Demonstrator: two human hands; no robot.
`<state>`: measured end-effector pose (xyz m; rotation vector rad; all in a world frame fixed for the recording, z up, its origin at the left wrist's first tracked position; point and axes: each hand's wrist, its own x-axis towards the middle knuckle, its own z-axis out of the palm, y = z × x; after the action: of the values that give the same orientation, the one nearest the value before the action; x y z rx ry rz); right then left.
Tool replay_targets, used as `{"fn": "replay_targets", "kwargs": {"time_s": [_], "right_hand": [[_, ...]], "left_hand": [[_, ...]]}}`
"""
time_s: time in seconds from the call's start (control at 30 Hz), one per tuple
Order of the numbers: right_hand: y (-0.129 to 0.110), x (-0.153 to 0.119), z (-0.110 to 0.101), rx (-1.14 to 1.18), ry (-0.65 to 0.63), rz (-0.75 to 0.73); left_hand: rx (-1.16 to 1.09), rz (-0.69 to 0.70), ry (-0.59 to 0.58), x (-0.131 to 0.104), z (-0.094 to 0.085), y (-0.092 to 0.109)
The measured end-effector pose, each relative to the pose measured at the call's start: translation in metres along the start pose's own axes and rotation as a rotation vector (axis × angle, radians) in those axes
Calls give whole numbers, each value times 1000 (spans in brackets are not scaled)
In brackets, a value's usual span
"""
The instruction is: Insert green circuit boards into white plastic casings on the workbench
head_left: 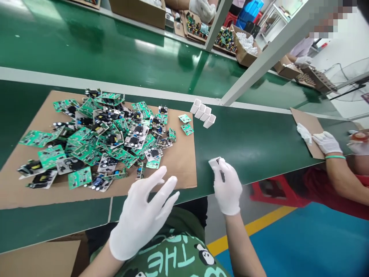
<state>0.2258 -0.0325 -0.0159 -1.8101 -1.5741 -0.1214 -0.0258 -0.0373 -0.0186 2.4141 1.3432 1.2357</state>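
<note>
My left hand (145,211), in a white glove, hovers over the front edge of the cardboard sheet (180,169) with its fingers apart and nothing in them. My gloved right hand (229,185) pinches a small white plastic casing (214,162) just above the green bench. The casing's far details are partly hidden by my fingers. Left of centre lies a heap of green circuit boards (86,150) with black and silver components. Two small boards (186,124) lie apart near the sheet's right edge. Several white casings (203,112) stand in a row beyond them.
A metal post (259,57) rises from the bench's rear rail. Behind it runs a green belt (129,50), with cardboard boxes (138,13) along its far side. At right, a co-worker's gloved hand (327,143) rests by another cardboard piece (305,127). A red stool (276,190) stands below.
</note>
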Motion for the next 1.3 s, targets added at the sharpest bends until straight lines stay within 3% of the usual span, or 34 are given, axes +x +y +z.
{"fn": "replay_targets", "kwargs": {"time_s": [0.13, 0.17, 0.3, 0.37, 0.43, 0.5, 0.6, 0.63, 0.7, 0.9, 1.13, 1.3], "right_hand": [[8, -10, 2, -150, 261, -92], [10, -11, 5, -134, 255, -102], [13, -12, 22, -33, 23, -121], [5, -10, 23, 8, 41, -2], [-12, -9, 17, 183, 52, 229], [-37, -11, 6, 572, -80, 466], [-74, -16, -5, 1227, -522, 731], [-84, -19, -7, 1367, -654, 801], [-96, -22, -6, 1526, -794, 903], [-103, -27, 1, 1639, -948, 958], [-105, -32, 2, 1678, -959, 936], [-106, -33, 0, 1649, -997, 942]], "left_hand": [[-12, -26, 6, -4, -5, -5], [-18, -34, 5, -4, -6, -5], [-35, -51, 8, -3, -9, -4], [-58, -39, 3, -1, -9, -1], [-108, -22, -36, 3, -9, 3], [-170, 4, -96, 8, -9, 8], [-257, -4, -120, 17, -10, 16], [-289, -23, -107, 20, -11, 18], [-350, -80, -77, 24, -14, 21], [-390, -195, -58, 22, -23, 23], [-395, -192, -59, 16, -26, 23], [-420, -280, -70, 18, -31, 26]]}}
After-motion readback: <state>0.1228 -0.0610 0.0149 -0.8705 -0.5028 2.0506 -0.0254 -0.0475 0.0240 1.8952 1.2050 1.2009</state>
